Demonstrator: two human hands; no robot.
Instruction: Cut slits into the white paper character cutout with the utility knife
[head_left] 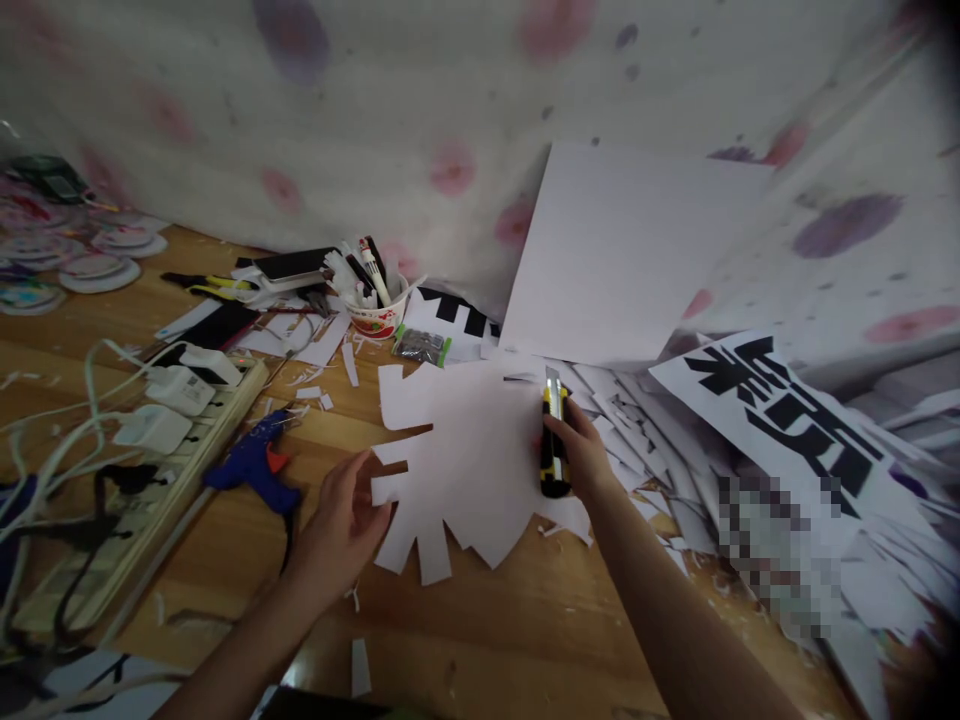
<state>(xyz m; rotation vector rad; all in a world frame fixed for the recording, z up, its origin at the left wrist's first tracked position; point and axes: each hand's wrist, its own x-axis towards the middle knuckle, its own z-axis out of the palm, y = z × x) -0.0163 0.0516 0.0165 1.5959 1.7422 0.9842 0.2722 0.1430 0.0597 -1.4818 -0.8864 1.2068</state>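
Observation:
A white foam-board or paper cutout (480, 450) with slots and pointed tabs along its left and lower edges lies at the middle of the wooden table. My left hand (337, 520) grips its left edge, fingers curled and the thumb by a tab; some fingertips are hidden. My right hand (589, 450) is closed around a yellow and black utility knife (555, 435), just over the cutout's right side. The knife's metal tip points away from me, toward the wall.
A power strip (202, 440) with chargers and a blue glue gun (259, 465) lie left. Behind stand a cup of pens (375, 310) and a leaning white board (600, 260). Stacked cut sheets and a printed sheet (772, 410) fill the right. Scraps litter the table (465, 640).

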